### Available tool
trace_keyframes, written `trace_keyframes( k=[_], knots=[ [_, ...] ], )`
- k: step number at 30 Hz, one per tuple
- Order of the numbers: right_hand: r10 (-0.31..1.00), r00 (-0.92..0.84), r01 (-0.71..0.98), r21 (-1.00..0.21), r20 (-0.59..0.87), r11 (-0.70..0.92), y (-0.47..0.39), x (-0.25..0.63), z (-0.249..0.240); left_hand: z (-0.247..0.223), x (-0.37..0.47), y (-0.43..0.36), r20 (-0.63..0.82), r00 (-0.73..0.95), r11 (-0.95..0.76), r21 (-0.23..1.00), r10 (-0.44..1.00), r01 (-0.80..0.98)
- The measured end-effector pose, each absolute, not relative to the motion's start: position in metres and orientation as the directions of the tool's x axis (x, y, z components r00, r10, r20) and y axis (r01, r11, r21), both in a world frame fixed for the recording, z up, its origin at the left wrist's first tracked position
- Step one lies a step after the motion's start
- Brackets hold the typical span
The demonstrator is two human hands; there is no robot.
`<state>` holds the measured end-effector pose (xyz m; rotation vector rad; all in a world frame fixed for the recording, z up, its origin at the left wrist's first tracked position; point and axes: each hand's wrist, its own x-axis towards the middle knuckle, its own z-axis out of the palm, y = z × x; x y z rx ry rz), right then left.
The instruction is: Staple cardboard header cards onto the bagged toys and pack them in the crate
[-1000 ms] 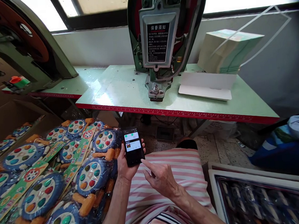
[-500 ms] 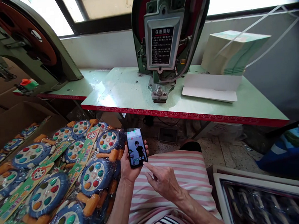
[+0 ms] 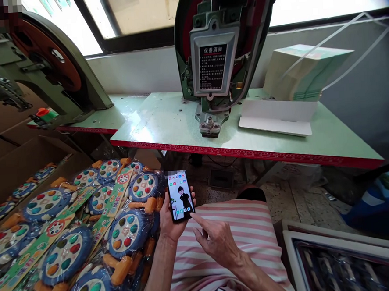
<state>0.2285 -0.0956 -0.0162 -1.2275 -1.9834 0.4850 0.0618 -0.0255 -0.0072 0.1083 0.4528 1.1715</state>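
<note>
A smartphone (image 3: 180, 197) with a lit screen of app icons and a picture of a figure in black is held upright above my lap. My left hand (image 3: 172, 223) wraps round its lower part, thumb on one side and fingertips on the other. At the phone's lower right corner is the index fingertip of my right hand (image 3: 216, 238); whether it touches the glass I cannot tell. The thumb and index finger of that hand are apart, the other fingers curled, with nothing held. Striped pink and white cloth (image 3: 249, 230) covers my lap.
A box at left holds several bagged toys (image 3: 125, 231) with orange hammers. Ahead, a green machine (image 3: 209, 70) stands on a pale green table (image 3: 166, 116) with a red edge. A card stack (image 3: 305, 70) and folded white card (image 3: 275, 123) lie right. A white-rimmed crate (image 3: 289, 249) sits lower right.
The whole view has shifted slightly, so everything sits a little lower and further right. The phone's screen now shows the app icons settled and spread out. Both hands keep nearly the same pose.
</note>
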Motion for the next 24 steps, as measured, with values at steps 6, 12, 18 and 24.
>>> trace_keyframes(
  k=[6, 12, 18, 24],
  knots=[
    [0.909, -0.203, 0.602, -0.686, 0.365, 0.410, -0.094, 0.230, -0.018, -0.010, 0.061, -0.026, -0.280, 0.326, 0.405, 0.305, 0.903, -0.862],
    [0.926, -0.155, 0.559, -0.742, 0.345, 0.370, -0.086, 0.232, -0.010, -0.007, 0.063, -0.029, -0.293, 0.332, 0.417, 0.309, 0.897, -0.854],
    [0.931, -0.113, 0.610, -0.716, 0.346, 0.340, -0.074, 0.233, -0.003, -0.006, 0.067, -0.032, -0.296, 0.350, 0.433, 0.290, 0.889, -0.853],
    [0.968, -0.050, 0.594, -0.773, 0.245, 0.226, -0.077, 0.230, -0.007, -0.002, 0.073, -0.034, -0.314, 0.356, 0.441, 0.265, 0.880, -0.857]
  ],
)
